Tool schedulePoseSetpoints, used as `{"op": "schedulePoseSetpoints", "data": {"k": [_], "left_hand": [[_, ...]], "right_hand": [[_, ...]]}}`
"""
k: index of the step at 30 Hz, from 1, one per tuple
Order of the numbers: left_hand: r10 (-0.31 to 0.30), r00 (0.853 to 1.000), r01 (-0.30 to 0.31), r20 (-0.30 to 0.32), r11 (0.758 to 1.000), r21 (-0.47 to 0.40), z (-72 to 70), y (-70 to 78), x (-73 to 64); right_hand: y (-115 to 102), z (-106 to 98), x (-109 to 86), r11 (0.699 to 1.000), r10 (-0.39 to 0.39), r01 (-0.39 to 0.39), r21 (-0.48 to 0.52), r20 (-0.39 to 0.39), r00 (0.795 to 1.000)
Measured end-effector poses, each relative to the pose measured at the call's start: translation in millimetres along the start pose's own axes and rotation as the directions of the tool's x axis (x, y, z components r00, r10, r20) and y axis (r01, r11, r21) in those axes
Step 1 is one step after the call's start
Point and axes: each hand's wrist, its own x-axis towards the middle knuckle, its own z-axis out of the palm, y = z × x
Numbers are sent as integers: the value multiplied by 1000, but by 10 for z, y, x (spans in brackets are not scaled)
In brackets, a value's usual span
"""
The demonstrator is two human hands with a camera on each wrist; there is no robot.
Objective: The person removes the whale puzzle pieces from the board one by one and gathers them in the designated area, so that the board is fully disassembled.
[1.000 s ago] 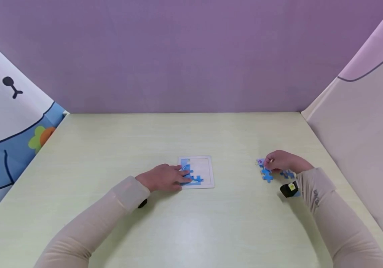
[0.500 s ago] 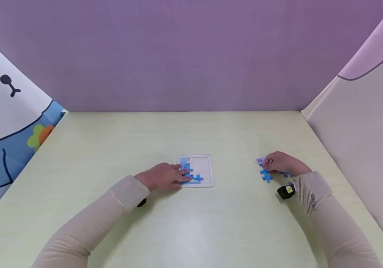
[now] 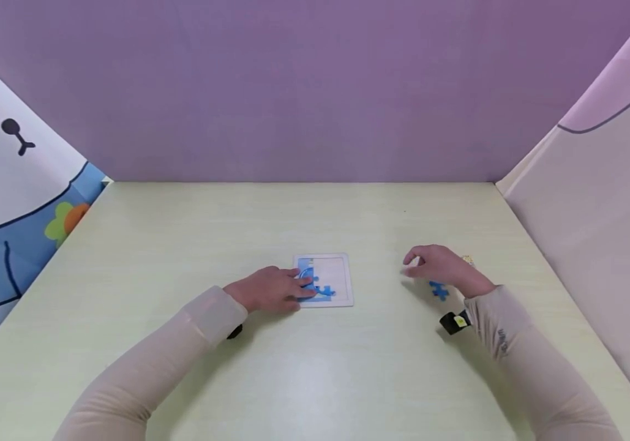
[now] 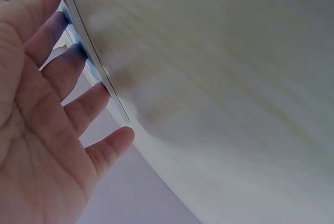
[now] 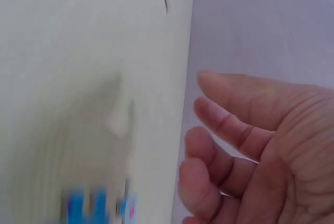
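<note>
A square white-framed puzzle board lies in the middle of the table, partly filled with blue pieces on its left and lower side. My left hand rests on its left side with spread fingers, hiding part of the picture. In the left wrist view those fingertips touch the board's edge. My right hand hovers to the right of the board with loosely bent fingers. The right wrist view shows thumb and index finger apart, nothing visible between them. Below that hand lies a blue jigsaw piece.
A yellowish patterned piece shows behind the right wrist. Blurred blue pieces and a pinkish one appear low in the right wrist view. A purple wall borders the table's far edge, with printed cloth at the left.
My right hand has left the loose pieces and moved left toward the board, its fingers parting from the pinch. The left hand stays on the board.
</note>
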Motion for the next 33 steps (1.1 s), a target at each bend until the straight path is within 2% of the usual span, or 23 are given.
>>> {"op": "schedulePoseSetpoints", "data": {"k": [8,15,21,25,29,33], "left_hand": [[8,1000,-7,-7,1000,30,16,1,8],[15,1000,-15,-8,998,59,-2,3,24],[-1,1000,0,10,998,68,-32,20,29],[20,1000,-18,-18,996,92,-30,15,30],[46,998,-44,-44,998,38,0,-7,37],[48,999,-48,-23,998,-27,14,1,49]], "right_hand": [[-339,217,66,994,-95,95,-60,-4,995],[-537,352,87,984,-126,126,-123,8,992],[-705,453,148,972,-116,125,-199,58,992],[-824,560,200,959,-121,137,-247,78,990],[-927,682,235,950,-106,126,-284,84,991],[-986,764,262,945,-103,127,-301,94,990]]}}
